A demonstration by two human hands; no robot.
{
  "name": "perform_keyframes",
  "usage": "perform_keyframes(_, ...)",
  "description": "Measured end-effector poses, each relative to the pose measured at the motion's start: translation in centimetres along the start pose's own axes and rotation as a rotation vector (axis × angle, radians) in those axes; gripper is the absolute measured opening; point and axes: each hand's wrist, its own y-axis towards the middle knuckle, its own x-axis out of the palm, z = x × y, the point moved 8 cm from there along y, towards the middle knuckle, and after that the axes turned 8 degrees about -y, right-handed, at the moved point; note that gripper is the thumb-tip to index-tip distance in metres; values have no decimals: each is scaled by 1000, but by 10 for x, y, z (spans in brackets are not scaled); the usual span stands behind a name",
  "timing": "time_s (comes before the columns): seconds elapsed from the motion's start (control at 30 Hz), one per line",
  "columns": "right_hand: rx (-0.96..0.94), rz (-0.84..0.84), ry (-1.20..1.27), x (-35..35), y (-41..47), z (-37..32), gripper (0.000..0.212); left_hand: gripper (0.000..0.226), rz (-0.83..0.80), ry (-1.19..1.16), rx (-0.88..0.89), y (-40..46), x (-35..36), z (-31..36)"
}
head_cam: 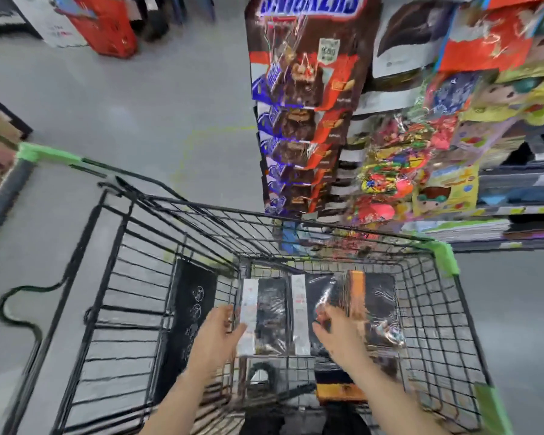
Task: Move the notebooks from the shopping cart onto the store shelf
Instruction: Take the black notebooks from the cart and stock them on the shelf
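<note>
**Both hands down in the cart, at the wrapped notebooks**

The person leans over the black wire shopping cart [132,287], both bare arms reaching down into its basket. The left hand [222,329] has its fingers loosely spread and lies against the left edge of a shrink-wrapped pack of dark notebooks [270,315] with a white label strip down its side; the thumb sits just at the pack's lower left corner, though the blur keeps me from saying whether it truly grips. The right hand [333,328] is likewise open, fingers extended forward over a second wrapped pack [314,296], touching or nearly touching the plastic; nothing is closed inside it.

Just beyond the right hand's fingers stands an orange-spined notebook [357,296], and further to that side a black cover under glossy film [382,306]. To the outside of the left hand, a tall black notebook with white line drawings [192,312] leans upright against the cart's wire side.

Ahead of the hands, past the cart's far rim with its green corner guards [443,255], rises a chocolate bar display [302,120], and beside it, on the right hand's side, the store shelf [471,227] crowded with colourful stationery.
</note>
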Motion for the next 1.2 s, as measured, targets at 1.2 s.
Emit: perform_keyframes(1.2,431,106,-217,120,117,123,55,30,7,-358,-289,123,145,-102)
